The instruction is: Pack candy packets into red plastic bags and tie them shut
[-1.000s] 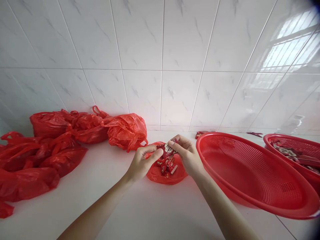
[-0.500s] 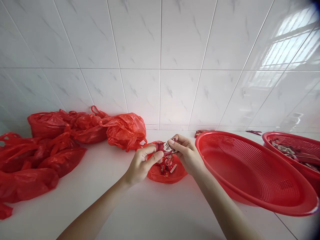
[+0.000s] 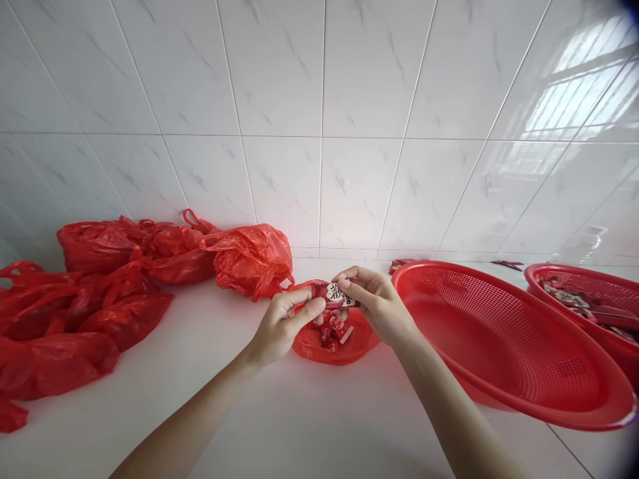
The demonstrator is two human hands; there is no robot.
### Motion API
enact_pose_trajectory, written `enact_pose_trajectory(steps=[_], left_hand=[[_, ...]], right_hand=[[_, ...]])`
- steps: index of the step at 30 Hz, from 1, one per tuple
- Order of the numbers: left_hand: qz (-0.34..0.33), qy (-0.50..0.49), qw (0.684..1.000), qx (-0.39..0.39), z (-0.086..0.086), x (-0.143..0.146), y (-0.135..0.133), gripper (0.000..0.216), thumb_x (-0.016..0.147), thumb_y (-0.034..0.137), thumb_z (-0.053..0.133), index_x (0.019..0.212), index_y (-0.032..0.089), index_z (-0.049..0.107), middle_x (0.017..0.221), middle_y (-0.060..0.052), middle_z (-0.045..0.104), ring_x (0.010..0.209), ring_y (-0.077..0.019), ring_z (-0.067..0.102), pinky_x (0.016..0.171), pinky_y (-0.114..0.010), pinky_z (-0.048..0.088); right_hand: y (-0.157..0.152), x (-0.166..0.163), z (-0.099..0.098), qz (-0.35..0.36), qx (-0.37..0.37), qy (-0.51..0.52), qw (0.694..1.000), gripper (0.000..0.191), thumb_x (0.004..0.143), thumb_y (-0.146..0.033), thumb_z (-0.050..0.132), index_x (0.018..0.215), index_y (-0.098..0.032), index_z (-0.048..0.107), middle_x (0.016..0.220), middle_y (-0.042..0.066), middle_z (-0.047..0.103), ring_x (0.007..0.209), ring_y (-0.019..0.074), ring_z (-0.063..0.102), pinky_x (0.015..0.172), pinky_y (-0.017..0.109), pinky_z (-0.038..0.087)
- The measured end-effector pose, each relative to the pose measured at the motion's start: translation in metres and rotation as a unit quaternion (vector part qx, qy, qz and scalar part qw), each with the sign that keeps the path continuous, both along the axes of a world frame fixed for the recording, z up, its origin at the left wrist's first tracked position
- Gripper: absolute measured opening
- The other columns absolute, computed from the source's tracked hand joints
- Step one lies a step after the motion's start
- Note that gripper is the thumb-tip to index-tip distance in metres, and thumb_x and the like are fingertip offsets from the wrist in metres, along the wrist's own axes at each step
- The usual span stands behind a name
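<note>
A small dark red snack packet (image 3: 328, 294) with pale printing is stretched level between both hands. My left hand (image 3: 287, 321) pinches its left end between thumb and fingers. At the other end, my right hand (image 3: 375, 301) grips it the same way, fingertips over the top edge. Directly below lies an opened red plastic bag (image 3: 319, 352), spread on the white counter. Inside the bag are several small red wrapped sweets (image 3: 337, 329), partly covered by the hands and the packet.
Several filled red plastic bags (image 3: 124, 313) crowd the left, one crumpled bag (image 3: 254, 259) near the tiled wall. A red perforated basket (image 3: 479, 346) stands at my right; beyond it another red basket (image 3: 542, 271) holds wrapped packets. Small wrappers (image 3: 508, 265) lie along the wall.
The right hand has shifted very slightly, its fingertips a little higher on the packet. Both hands keep their hold; otherwise the view has barely moved.
</note>
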State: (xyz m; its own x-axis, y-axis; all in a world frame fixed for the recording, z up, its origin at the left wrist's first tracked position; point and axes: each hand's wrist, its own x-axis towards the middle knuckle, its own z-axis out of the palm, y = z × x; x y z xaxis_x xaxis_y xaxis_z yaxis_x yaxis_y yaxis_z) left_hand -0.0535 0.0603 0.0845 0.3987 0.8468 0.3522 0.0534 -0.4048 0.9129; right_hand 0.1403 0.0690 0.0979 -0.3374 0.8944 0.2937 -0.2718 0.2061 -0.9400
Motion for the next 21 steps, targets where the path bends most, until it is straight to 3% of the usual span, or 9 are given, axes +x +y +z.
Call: enact_pose_trajectory(steps=[10, 17, 21], left_hand=[[0.001, 0.003, 1.000, 0.009, -0.0009, -0.0011, 0.0004, 0.037, 0.094, 0.044, 0.056, 0.071, 0.015, 0.060, 0.072, -0.001, 0.058, 0.073, -0.0150, 0.054, 0.073, -0.028, 0.043], [-0.003, -0.011, 1.000, -0.008, -0.0015, 0.0015, 0.0000, 0.036, 0.095, 0.042, 0.055, 0.072, 0.015, 0.061, 0.074, -0.003, 0.061, 0.076, -0.0173, 0.056, 0.074, -0.029, 0.043], [-0.013, -0.021, 1.000, -0.012, -0.0023, 0.0026, 0.0009, 0.034, 0.095, 0.041, 0.054, 0.076, 0.015, 0.064, 0.074, -0.002, 0.059, 0.076, -0.0164, 0.055, 0.073, -0.029, 0.043]], right_hand=[[-0.0024, 0.0000, 0.0043, 0.031, -0.006, 0.011, 0.999, 0.023, 0.088, -0.041, 0.067, 0.085, -0.019, 0.064, 0.074, 0.002, 0.068, 0.055, 0.0134, 0.062, 0.057, 0.028, 0.052], [-0.0043, 0.0058, 0.0073, 0.031, -0.006, -0.052, 0.998, 0.028, 0.089, -0.047, 0.064, 0.102, -0.022, 0.064, 0.077, 0.002, 0.070, 0.061, 0.0159, 0.066, 0.062, 0.030, 0.054], [-0.0040, 0.0075, 0.0086, 0.054, 0.015, -0.067, 0.996, 0.030, 0.092, -0.050, 0.060, 0.101, -0.021, 0.065, 0.077, 0.003, 0.072, 0.061, 0.0175, 0.068, 0.063, 0.032, 0.055]])
